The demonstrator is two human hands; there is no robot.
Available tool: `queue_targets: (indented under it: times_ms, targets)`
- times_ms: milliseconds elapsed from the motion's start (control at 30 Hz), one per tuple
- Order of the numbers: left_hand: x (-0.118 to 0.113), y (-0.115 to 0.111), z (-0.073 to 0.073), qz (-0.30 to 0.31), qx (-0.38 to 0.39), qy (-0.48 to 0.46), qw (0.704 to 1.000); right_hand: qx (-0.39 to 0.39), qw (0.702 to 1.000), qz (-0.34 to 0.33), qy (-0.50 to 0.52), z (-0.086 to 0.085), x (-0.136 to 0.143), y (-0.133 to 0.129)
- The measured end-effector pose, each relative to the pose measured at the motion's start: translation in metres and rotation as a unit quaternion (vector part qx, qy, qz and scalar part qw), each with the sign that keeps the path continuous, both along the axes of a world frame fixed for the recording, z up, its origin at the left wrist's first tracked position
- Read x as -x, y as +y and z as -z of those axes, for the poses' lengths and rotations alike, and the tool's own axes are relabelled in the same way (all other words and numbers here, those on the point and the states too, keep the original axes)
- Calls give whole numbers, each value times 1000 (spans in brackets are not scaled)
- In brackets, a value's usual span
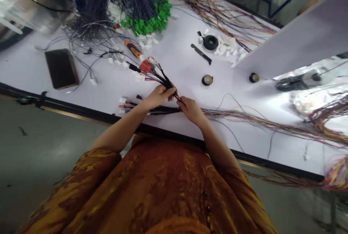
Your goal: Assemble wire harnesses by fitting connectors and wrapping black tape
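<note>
A wire harness (166,81) lies across both my hands near the front of the white table. Its wires fan out at the upper left into a red connector (146,66), a white connector (140,77) and a black one (133,67). My left hand (159,96) is closed around the black-wrapped part of the bundle. Just to the right, my right hand (190,109) pinches the same bundle where coloured wires show. Under and beside the hands rests a second branch with black sleeves (163,110), and long loose wires (250,117) trail off to the right.
Rolls of black tape (207,80), (210,42) lie behind my hands. A dark phone-like slab (62,68) is at left, an orange-handled tool (132,49) nearer the middle. Green connectors (149,20) pile up at the back. A white upright panel (293,34) stands at right.
</note>
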State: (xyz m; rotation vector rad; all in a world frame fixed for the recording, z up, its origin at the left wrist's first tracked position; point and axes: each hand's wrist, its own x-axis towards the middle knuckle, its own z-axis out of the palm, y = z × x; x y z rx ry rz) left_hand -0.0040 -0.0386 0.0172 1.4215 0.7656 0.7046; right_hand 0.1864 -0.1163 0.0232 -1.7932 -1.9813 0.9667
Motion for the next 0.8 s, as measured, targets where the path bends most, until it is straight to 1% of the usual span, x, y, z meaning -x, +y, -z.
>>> queue_targets:
  times_ms: [67, 133, 167, 267, 367, 433, 467, 567, 667, 733, 800]
  targets:
    - [0, -2, 0, -1, 8, 9, 1000, -4, 1000, 0, -23, 4, 4, -3]
    - [-1, -4, 1, 4, 19, 8, 1000, -10, 999, -8, -32, 6, 8, -2]
    - [-1, -5, 1, -3, 23, 5, 1000, -12, 999, -10, -38, 6, 9, -1]
    - [-3, -8, 6, -70, 37, -18, 997, -34, 998, -14, -49, 4, 7, -1]
    - [-6, -12, 15, -151, 74, -73, 983, -73, 992, -41, -100, 5, -14, -12]
    - [-8, -13, 21, -200, 104, -107, 968, -56, 982, -36, -179, 11, -42, -23]
    - [-9, -13, 23, -224, 121, -116, 960, -34, 974, -18, -224, 15, -59, -29]
    - [-11, -11, 27, -284, 167, -108, 938, 24, 943, 56, -326, 28, -122, -51]
    - [-13, -8, 29, -314, 189, -77, 927, 45, 918, 96, -383, 37, -189, -73]
    - [-13, -6, 29, -322, 194, -64, 924, 67, 894, 144, -420, 34, -230, -89]
    - [-12, -4, 30, -326, 196, -58, 923, 95, 866, 206, -446, 22, -264, -107]
